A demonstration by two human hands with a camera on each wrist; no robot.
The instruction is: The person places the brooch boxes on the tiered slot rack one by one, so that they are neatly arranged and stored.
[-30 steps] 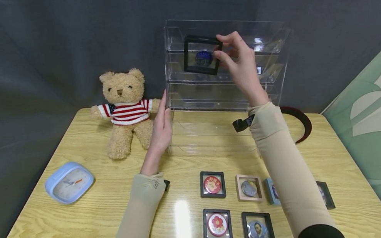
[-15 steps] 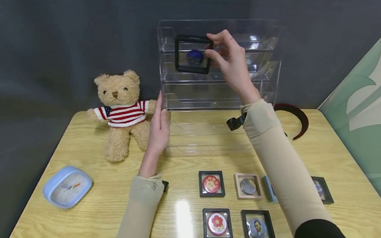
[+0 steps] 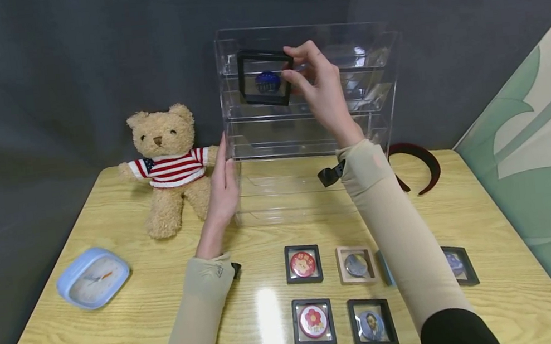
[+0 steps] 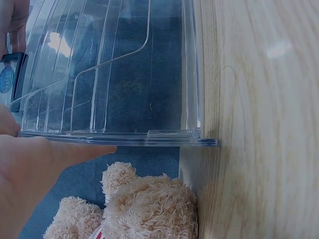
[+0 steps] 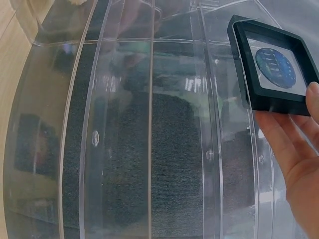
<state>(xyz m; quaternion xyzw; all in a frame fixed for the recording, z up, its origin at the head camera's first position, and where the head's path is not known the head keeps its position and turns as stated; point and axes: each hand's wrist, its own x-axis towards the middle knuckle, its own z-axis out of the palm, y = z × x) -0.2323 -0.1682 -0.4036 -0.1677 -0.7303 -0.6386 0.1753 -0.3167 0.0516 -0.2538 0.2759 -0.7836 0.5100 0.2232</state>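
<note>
A clear tiered acrylic display rack (image 3: pixel 281 135) stands at the back of the wooden table. My left hand (image 3: pixel 222 191) rests against its left side with the fingers straight, and the left wrist view shows them along the side panel. With thumb and fingers my right hand (image 3: pixel 319 86) pinches the right edge of a black square display frame (image 3: pixel 266 100). Inside that frame hangs a round blue badge (image 3: pixel 268 82). The frame is upright, slightly tilted, at the upper tiers on the rack's left. In the right wrist view the frame (image 5: pixel 249 79) overlaps the rack's clear edge.
A teddy bear (image 3: pixel 165 141) in a striped sweater sits left of the rack; a blue clock (image 3: pixel 92 278) lies nearer. Several framed badges lie in front, including a red one (image 3: pixel 303 264) and a portrait one (image 3: pixel 372 325). A dark red headband (image 3: pixel 425 159) lies at the right.
The view has shifted, so the rack and both hands appear further left. Both hands keep their places at the rack, the right still pinching the display frame.
</note>
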